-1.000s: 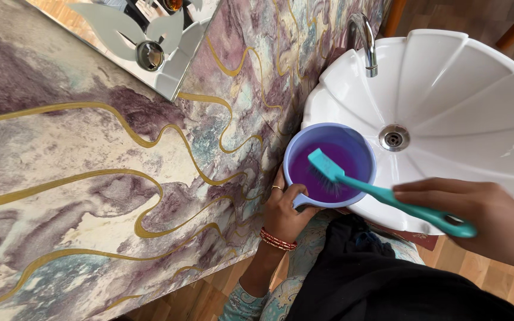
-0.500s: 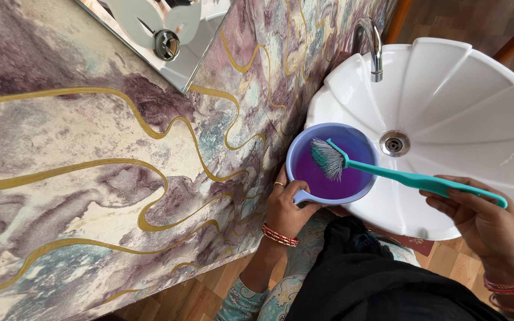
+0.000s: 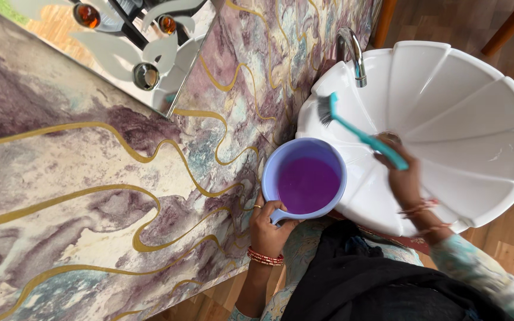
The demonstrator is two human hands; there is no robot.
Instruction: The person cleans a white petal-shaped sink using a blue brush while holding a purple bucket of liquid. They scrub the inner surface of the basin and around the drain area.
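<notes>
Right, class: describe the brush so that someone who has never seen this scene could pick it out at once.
Start at the white scalloped washbasin with its chrome tap by the marbled wall. Over the basin's left side, near the tap, the right hand holds a slim brush. It is the only teal thing there, with grey bristles at its far end, unlike the round lilac mug beside it.

The right hand (image 3: 401, 169) is motion-blurred, so how its fingers close on the teal plastic scrub brush (image 3: 358, 134) is unclear, and it hides the drain of the white scalloped ceramic basin (image 3: 483, 113). The round lilac plastic mug (image 3: 304, 181) covers the basin's near-left rim, and its handle sits mostly inside the left hand (image 3: 266, 229). The purple inside the mug is possibly liquid. The top edge crops the decorated mirror (image 3: 108, 41).
</notes>
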